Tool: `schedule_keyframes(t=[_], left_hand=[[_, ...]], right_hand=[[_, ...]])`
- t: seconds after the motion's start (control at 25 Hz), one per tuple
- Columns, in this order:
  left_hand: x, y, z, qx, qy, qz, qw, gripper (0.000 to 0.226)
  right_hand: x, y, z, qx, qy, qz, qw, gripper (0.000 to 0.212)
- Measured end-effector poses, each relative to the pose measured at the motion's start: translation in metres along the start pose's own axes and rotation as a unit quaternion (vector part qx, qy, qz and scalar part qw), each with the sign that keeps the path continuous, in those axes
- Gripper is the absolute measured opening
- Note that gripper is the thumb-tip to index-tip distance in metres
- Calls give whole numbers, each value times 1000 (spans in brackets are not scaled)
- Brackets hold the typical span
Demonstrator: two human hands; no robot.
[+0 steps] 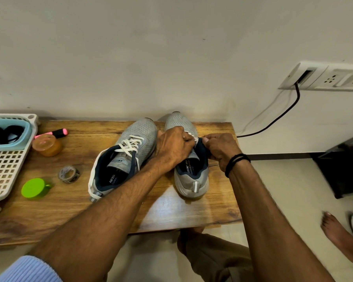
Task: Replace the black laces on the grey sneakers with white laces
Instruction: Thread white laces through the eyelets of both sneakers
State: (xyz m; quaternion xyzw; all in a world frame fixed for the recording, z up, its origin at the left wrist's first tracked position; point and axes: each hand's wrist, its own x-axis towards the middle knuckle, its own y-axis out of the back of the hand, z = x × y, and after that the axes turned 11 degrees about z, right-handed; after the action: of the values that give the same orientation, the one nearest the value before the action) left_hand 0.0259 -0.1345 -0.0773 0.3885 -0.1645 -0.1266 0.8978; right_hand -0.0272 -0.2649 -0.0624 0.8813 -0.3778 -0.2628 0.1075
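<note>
- Storage at the far left: a blue tub [27,131] sits in a white basket [6,169], and in it we see dark coils that we take for the black laces [6,134], out of both shoes.
- Next on the wooden table [192,210] stands the left sneaker [145,133], toe to the far side. White laces [130,144] cross its eyelets up to the collar. We see no bow, so we judge it threaded but perhaps not tied.
- The left hand [173,148] reaches across to the neighbouring shoe, its fingers curled and pinching the white lace [194,138] at the top of the tongue.
- The right sneaker [190,180] stands just beside its pair, heel towards us. Our hands cover most of its lacing, so we cannot tell how many eyelets are filled. Only a short run of white shows between the hands.
- The right hand [222,148] is closed as well, thumb and fingertips nipping the pale end of that lace near the collar.
- By our reckoning the job is nearly done: the last eyelets or the knot on this shoe remain.
</note>
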Motion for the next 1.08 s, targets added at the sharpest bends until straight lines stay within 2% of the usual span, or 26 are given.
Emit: schedule_keyframes(t=[0.2,0.44,0.64,0.76,0.84,0.92,1.0,1.08], left_hand=[[2,-3,2,5,14,-12,1000,22],[-2,-2,2,56,-33,0,998,30],[-4,-2,2,0,-46,5,999,47],[-4,-7,-5,-82,-4,27,996,45],[-6,-8,-3,-90,8,24,996,35],[-6,-7,5,-32,4,7,999,18],[-7,-5,8,39,3,-2,999,25],[-9,-3,4,48,1,-4,999,27]], right_hand=[[6,-1,6,-42,14,26,999,12],[-6,0,-2,-167,158,39,972,16],[-17,-1,-5,-241,231,41,942,17],[-21,0,-4,-220,223,25,949,18],[-21,-1,-3,-199,191,21,961,23],[-18,0,-1,-174,147,24,973,24],[-15,0,0,-138,113,24,984,21],[-14,1,0,-113,95,14,989,20]])
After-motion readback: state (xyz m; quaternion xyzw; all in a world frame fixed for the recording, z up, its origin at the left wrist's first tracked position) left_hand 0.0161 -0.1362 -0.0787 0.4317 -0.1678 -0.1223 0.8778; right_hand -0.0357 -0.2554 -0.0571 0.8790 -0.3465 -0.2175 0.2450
